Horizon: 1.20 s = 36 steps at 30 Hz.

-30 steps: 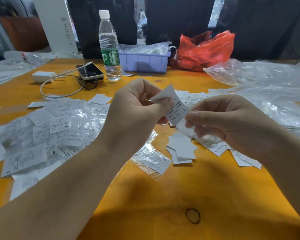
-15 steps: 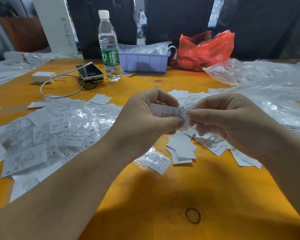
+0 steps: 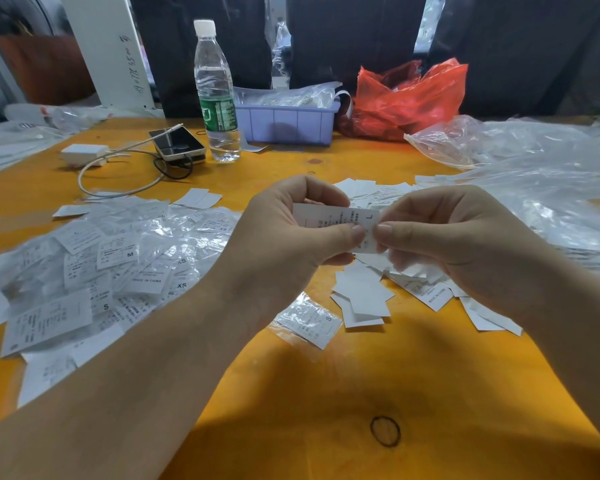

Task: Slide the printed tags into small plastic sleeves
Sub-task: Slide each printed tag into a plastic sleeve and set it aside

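A white printed tag marked L (image 3: 340, 219) is held level above the table between both hands. My left hand (image 3: 284, 237) pinches its left part with thumb and fingers. My right hand (image 3: 444, 233) pinches its right end, thumb tip close to the left thumb. Whether a clear sleeve is around the tag I cannot tell. Loose white tags (image 3: 364, 296) lie under the hands. One sleeved tag marked S (image 3: 307, 322) lies just below the left wrist. A heap of sleeved tags (image 3: 101, 265) covers the left of the orange table (image 3: 413, 393).
At the back stand a water bottle (image 3: 217, 98), a purple bin (image 3: 284, 123) and a red bag (image 3: 409, 95). A phone (image 3: 177, 143) with cable and a white charger (image 3: 84, 152) lie back left. Clear plastic bags (image 3: 534, 174) fill the right. A black rubber band (image 3: 385, 431) lies near me.
The tag went from tilted up in the left hand to lying level, and both hands closed in until their thumbs nearly meet on its right end.
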Each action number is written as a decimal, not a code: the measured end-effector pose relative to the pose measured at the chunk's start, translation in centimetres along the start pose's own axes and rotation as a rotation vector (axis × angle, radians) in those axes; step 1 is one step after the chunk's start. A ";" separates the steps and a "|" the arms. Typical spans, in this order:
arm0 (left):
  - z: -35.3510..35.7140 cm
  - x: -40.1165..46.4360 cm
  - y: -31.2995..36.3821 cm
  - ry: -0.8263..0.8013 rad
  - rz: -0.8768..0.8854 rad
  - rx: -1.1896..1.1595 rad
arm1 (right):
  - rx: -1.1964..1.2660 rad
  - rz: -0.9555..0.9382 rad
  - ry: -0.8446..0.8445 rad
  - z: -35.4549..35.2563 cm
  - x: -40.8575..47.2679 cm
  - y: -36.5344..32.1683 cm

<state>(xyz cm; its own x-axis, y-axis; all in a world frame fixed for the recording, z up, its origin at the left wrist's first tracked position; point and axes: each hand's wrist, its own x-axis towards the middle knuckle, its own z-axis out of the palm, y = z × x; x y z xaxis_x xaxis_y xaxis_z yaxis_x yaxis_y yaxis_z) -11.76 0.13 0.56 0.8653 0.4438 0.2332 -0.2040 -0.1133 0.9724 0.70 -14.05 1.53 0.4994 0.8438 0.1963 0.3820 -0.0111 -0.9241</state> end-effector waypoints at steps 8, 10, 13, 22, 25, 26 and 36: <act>0.1 0.0 -0.1 -0.016 -0.025 0.027 | -0.005 -0.055 0.071 0.1 0.0 -0.1; 0.1 0.0 -0.1 -0.014 -0.030 0.039 | -0.003 -0.058 0.079 0.1 0.0 -0.1; 0.1 -0.1 -0.1 -0.018 -0.037 0.055 | 0.003 -0.048 0.068 0.0 0.0 -0.1; 0.2 0.0 -0.2 0.020 -0.019 0.025 | -0.033 -0.042 0.021 0.2 0.0 0.0; 0.2 0.0 -0.3 0.023 -0.015 0.027 | -0.031 -0.045 0.008 0.2 0.0 0.1; 0.2 0.0 -0.3 0.023 -0.016 0.027 | -0.032 -0.045 0.005 0.2 0.0 0.2; 0.1 0.0 -0.4 0.044 -0.082 -0.113 | -0.050 -0.091 -0.075 0.4 0.0 0.1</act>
<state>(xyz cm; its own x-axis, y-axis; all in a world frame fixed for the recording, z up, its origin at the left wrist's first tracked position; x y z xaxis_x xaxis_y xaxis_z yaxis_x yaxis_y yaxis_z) -11.59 0.09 0.20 0.8605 0.4866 0.1508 -0.1861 0.0249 0.9822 0.46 -13.86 1.30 0.4019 0.8805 0.2513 0.4622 0.0418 -0.8858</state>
